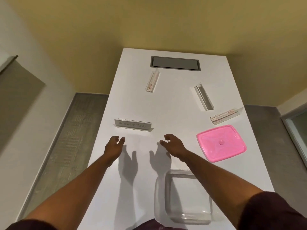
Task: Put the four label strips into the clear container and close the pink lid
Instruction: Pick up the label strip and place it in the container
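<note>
Several clear label strips lie apart on the white table [132,163]. The nearest label strip [133,125], with handwriting on it, lies just beyond my left hand [114,146]. Another strip [152,82] lies far left, a third strip [204,97] far right, and one more strip [226,115] at the right edge. The pink lid [221,143] lies flat, right of my right hand [172,144]. The clear container [183,196] stands empty near the front edge, under my right forearm. Both hands hover above the table with fingers apart, holding nothing.
A grey recessed cable hatch [175,63] sits at the table's far end. Grey floor runs along both long sides of the table. A yellow wall stands behind it.
</note>
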A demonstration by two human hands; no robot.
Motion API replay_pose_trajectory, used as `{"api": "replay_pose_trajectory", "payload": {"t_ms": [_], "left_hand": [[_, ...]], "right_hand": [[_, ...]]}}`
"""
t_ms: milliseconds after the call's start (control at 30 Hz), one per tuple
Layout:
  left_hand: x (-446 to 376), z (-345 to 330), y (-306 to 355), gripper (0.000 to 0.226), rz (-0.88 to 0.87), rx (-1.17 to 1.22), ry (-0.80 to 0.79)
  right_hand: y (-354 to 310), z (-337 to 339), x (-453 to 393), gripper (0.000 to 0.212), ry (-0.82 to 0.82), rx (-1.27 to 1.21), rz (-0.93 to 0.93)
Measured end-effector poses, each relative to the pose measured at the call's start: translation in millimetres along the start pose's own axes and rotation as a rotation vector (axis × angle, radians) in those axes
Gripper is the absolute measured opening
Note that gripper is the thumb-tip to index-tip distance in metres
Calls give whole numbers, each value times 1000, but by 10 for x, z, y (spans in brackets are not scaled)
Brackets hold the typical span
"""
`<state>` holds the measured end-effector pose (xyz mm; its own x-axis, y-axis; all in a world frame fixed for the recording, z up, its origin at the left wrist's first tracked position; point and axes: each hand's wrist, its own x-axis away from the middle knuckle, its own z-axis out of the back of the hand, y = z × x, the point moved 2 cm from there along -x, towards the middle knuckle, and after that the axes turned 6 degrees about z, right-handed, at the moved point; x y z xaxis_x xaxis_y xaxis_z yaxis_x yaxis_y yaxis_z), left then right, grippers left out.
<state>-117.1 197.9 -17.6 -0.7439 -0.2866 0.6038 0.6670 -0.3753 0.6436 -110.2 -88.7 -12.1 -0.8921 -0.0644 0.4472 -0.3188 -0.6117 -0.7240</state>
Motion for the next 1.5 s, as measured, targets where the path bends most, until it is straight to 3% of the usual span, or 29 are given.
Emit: {"api": "replay_pose_trajectory", "payload": {"t_ms": [267,300,367,433,600,667,700,767,833,900,967,1033,1200,1367,1500], "left_hand": [[-783,343,162,74,26,24,-100],[-853,366,173,76,31,28,-117],[-973,387,194,80,47,49,-145],[-1054,384,218,80,63,72,-164],[-1168,325,228,60,27,64,-245],[-1185,311,250,56,23,63,-264],[-1192,311,265,55,24,67,-262],[-1193,310,289,51,23,75,-253],[-1178,304,298,46,17,91,-237],[-1144,294,300,39,12,149,-193],[-1080,284,316,34,-12,224,-134],[-984,267,344,36,-45,278,-92],[-680,111,488,39,-131,225,-159],[-359,-134,651,46,-170,224,-206],[-16,-422,673,73,-84,301,-245]], "right_hand": [[-474,-386,-588,68,54,-304,-172],[-521,-423,-626,61,51,-343,-196],[-555,-496,-714,26,58,-400,-234],[-581,-550,-772,28,54,-443,-264],[-597,-629,-873,23,43,-471,-244],[-581,-644,-900,35,62,-489,-229],[-586,-651,-902,37,80,-500,-241],[-577,-649,-917,21,113,-509,-250],[-587,-632,-928,31,133,-511,-252],[-597,-598,-906,20,188,-486,-217],[-581,-548,-843,34,263,-446,-185],[-541,-467,-743,41,356,-430,-162],[-259,-276,-457,19,430,-456,-182],[-16,-125,-119,17,439,-633,-225],[92,26,148,16,433,-828,-246]]}}
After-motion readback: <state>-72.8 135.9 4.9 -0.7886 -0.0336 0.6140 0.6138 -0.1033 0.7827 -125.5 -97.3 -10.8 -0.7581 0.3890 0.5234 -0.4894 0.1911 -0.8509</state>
